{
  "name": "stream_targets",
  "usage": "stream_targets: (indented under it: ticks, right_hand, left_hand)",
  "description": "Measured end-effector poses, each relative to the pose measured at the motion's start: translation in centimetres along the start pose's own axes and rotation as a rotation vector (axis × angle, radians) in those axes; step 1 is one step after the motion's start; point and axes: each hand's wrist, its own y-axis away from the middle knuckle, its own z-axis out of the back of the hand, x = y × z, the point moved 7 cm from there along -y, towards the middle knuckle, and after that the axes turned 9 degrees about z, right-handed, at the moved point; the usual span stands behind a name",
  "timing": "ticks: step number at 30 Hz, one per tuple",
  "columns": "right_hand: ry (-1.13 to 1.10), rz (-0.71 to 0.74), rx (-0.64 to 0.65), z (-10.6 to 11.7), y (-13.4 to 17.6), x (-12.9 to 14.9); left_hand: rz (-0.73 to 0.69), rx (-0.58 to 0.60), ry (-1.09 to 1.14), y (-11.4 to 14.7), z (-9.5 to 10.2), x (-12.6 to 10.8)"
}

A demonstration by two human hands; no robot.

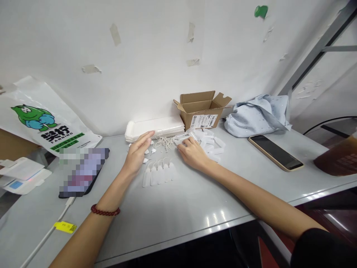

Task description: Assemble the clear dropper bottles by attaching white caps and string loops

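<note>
My left hand (138, 150) is raised a little over the table, fingers stretched out and side by side, nothing visible in it. Small white plastic bits (153, 150) lie close to its fingertips. The fingers of my right hand (192, 152) are curled in on a clear plastic piece (181, 137) at the left edge of a heap of translucent plastic pieces (213, 143). Between the hands lies a bunch of thin off-white strings (166, 143). Nearer to me, several frosted tags (160, 175) with string loops at their tops lie in a row.
Behind the hands are a stack of white trays (156, 124) and an open cardboard box (202, 111). A light blue cloth (255, 117) and a phone (275, 152) lie right. Left are a second phone (85, 173), a white cable (41, 243) and a printed bag (52, 123).
</note>
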Motion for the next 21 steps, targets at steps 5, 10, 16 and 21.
stream_targets:
  ticks: [5,10,16,21]
  right_hand:
    - [-0.045,-0.091,-0.168,2.1,0.7,-1.3]
    - [-0.489,-0.096,-0.412,4.6,2.2,-0.8]
    - [-0.686,-0.030,-0.423,4.8,2.7,1.6]
    - [-0.490,0.040,-0.429,3.9,2.8,2.3]
  left_hand:
    - [-0.076,-0.116,-0.362,0.9,-0.4,-0.2]
    - [-0.287,-0.134,-0.635,2.4,-2.4,-0.9]
    - [-0.322,-0.059,-0.581,4.0,-3.8,-1.9]
    - [-0.304,-0.019,-0.548,4.5,-4.2,-2.1]
